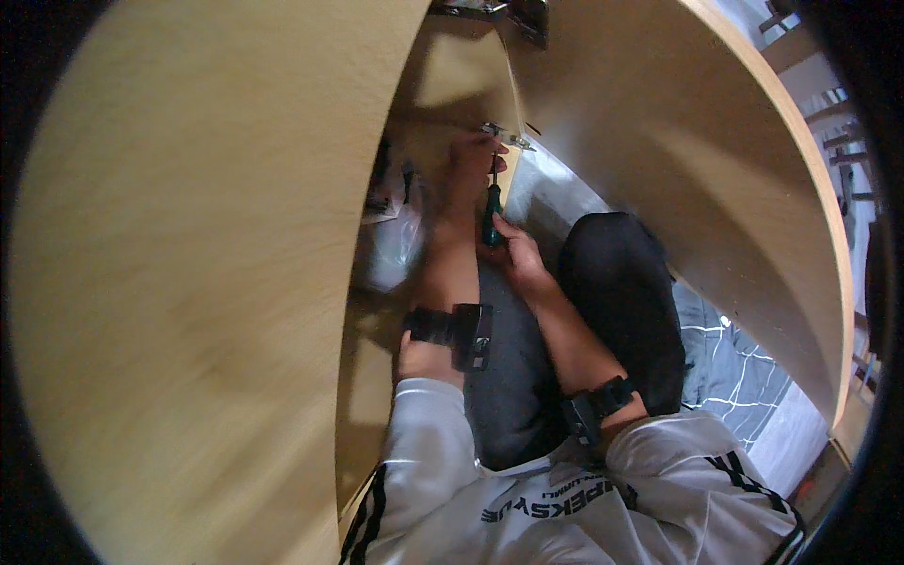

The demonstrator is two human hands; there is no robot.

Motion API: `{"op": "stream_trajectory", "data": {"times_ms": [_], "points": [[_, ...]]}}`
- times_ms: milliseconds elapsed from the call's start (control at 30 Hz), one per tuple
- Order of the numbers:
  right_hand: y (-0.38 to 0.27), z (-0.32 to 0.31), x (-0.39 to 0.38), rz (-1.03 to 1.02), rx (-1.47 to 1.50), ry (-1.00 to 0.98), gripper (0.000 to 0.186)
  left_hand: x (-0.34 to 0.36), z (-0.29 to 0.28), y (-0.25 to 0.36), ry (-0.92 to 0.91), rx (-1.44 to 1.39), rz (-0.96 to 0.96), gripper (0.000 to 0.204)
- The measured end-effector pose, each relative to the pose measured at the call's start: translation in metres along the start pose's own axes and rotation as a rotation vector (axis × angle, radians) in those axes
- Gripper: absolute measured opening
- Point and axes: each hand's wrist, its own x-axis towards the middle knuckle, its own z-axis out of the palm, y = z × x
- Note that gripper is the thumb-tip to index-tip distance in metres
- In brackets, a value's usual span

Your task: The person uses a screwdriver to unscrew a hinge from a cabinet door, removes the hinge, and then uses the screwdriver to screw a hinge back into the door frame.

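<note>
My right hand [510, 243] is closed around the dark green handle of a screwdriver [492, 205], whose shaft points up to a metal hinge [516, 141] on a pale wooden panel. My left hand [476, 155] is up at the shaft's upper end, just below the hinge, with its fingers bent; what they pinch there, if anything, is too small to make out. A clear plastic bag [395, 254] with dark items lies left of my left forearm, inside the wooden unit.
Large curved-looking wooden panels [188, 264] [697, 141] flank me on both sides. My dark-clad knee [617, 273] is beside my right forearm. Grey checked fabric [725, 358] lies on the floor at the right. Some dark object [513, 19] sits at the top.
</note>
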Motion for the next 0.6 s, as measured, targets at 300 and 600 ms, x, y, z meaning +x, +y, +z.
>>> {"op": "stream_trajectory", "data": {"times_ms": [300,600], "points": [[-0.008,-0.007,0.006,-0.020,0.178,0.095,0.035,0.007,0.022,-0.004,0.061,0.042,0.047,0.017],[0.002,-0.003,0.003,-0.005,0.013,0.199,0.038,0.009,0.010,-0.008,0.129,-0.146,0.056,0.014]]}}
